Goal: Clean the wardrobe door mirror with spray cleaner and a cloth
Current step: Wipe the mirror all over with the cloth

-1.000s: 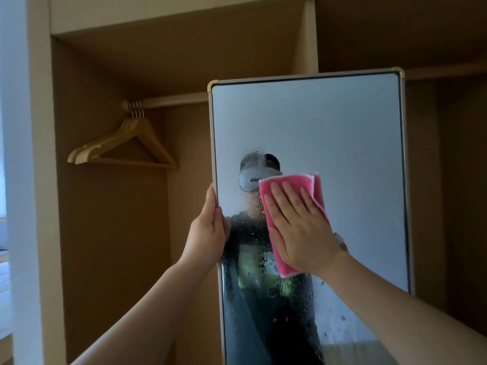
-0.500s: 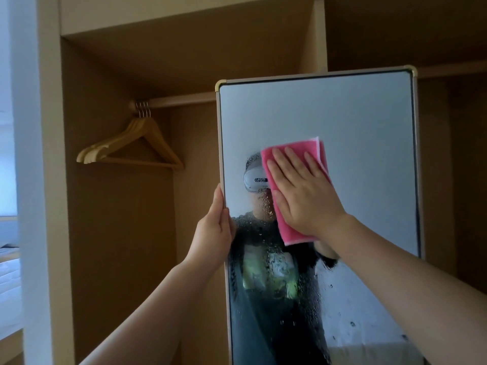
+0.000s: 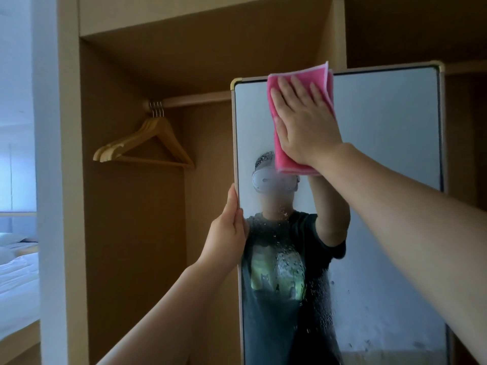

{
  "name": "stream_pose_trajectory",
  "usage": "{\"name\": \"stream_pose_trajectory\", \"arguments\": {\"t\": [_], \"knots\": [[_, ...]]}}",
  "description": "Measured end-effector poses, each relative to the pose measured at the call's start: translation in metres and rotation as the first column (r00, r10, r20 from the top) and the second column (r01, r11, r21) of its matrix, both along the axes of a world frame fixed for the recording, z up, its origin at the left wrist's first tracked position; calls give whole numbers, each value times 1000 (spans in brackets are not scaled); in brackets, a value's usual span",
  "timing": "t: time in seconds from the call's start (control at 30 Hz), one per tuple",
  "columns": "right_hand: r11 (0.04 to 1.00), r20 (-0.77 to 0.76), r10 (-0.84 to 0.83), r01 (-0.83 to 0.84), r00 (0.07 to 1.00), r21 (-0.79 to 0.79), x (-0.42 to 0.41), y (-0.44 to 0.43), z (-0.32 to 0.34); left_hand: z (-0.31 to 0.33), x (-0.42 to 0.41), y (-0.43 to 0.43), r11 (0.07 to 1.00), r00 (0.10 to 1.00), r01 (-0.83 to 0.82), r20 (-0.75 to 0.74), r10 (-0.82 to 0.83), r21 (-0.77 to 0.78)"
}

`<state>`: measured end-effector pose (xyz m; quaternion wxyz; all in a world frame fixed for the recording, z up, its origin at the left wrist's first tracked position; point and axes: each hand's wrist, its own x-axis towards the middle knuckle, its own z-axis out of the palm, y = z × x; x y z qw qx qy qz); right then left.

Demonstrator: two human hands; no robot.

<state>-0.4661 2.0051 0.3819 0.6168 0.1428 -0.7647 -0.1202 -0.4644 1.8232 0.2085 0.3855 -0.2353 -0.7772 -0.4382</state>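
At mirror top, right hand flat on cloth (left hand clamps edge)

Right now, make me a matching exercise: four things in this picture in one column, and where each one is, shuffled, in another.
Things:
1. pink cloth
2. left hand
3. wooden hangers
4. spray droplets

Places:
A. on the rail inside the wardrobe
B. gripping the mirror's left edge
C. on the lower glass
D. flat under the right hand at the mirror's top edge

Pairs: 1-D, 2-B, 3-A, 4-C
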Motion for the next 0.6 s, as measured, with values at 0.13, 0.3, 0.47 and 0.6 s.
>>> {"name": "stream_pose_trajectory", "arguments": {"t": [0.13,0.3,0.47,0.6], "knots": [[1000,-8,8,-8,1000,-4,-2,-3,-2,-1,0,-1,1000,1000,6,8,-6,8],[998,-11,58,-57,998,41,-2,-9,-22,-2,-1,-1,1000,1000,7,0,-7,7],[991,17,85,-86,996,105,-2,-17,-65,-1,-1,-1,1000,1000,18,-1,-18,9],[986,46,105,-110,993,123,-3,-22,-101,-1,1,-1,1000,1000,24,3,-24,13]]}}
